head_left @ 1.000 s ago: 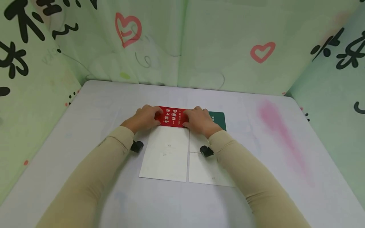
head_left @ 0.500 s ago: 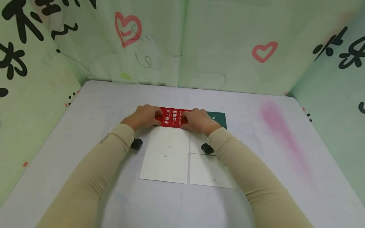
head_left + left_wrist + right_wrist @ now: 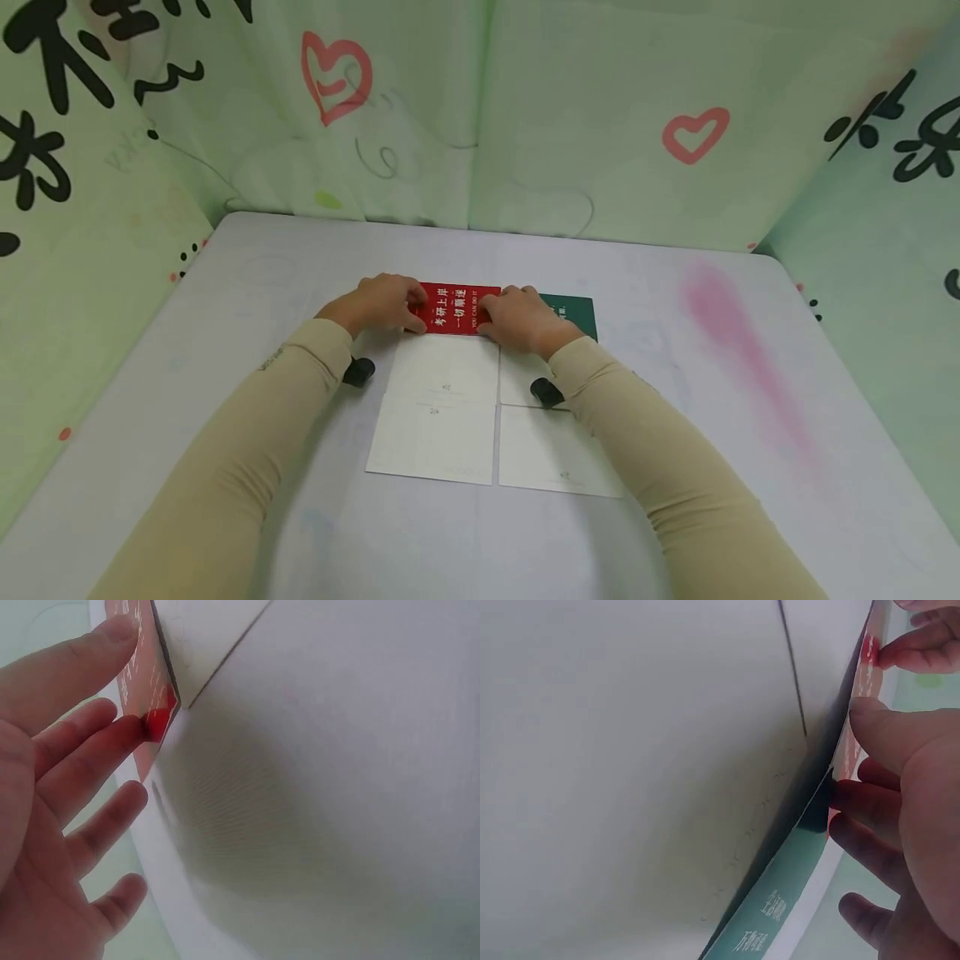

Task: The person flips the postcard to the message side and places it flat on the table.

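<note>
Red rectangular card with white lettering is at the centre of the head view, its ends held by two hands. At its left end, the left hand has its grip closed in a pinch; at its right end, the right hand pinches likewise, fingers bent. Dark green rectangular card with pale lettering shows just right of the right hand. White flat sheets extend below the red card toward the lower middle, on the whitish bench. Beige sleeves reach in from the lower corners.
</note>
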A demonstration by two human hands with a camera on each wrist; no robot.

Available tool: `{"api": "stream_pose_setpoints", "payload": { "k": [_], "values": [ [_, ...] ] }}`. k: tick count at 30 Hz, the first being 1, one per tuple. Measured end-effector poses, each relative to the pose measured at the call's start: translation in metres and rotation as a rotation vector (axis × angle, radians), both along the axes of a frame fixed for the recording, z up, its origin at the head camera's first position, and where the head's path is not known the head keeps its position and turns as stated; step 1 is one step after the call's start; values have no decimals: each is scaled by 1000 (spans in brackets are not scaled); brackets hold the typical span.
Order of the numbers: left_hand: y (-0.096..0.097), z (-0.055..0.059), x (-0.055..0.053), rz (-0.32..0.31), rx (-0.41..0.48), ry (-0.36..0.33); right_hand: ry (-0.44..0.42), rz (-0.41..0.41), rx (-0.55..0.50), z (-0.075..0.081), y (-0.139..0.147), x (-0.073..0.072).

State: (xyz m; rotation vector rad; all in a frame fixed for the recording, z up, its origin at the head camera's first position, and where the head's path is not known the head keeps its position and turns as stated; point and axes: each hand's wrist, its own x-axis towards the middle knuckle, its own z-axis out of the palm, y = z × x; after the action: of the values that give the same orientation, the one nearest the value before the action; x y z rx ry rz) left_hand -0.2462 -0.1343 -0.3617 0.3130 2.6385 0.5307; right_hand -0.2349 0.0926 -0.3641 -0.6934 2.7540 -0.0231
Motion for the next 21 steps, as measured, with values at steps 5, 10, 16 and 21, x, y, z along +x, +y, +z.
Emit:
{"api": "stream_pose_setpoints", "payload": {
  "k": [5, 10, 16, 21],
  "values": [
    [1, -3, 2, -1, -26, 32, -45, -25, -46, 2, 2, -2],
    [3, -6, 2, -7, -39, 51, -67, -33, -67, 4, 4, -3],
    [0, -7, 3, -31, -25, 56, -83, -43, -68, 5, 4, -4],
    [-3, -9, 4, -44, 5, 85, -111, -88, -154, -4, 10, -5]
  ]
}}
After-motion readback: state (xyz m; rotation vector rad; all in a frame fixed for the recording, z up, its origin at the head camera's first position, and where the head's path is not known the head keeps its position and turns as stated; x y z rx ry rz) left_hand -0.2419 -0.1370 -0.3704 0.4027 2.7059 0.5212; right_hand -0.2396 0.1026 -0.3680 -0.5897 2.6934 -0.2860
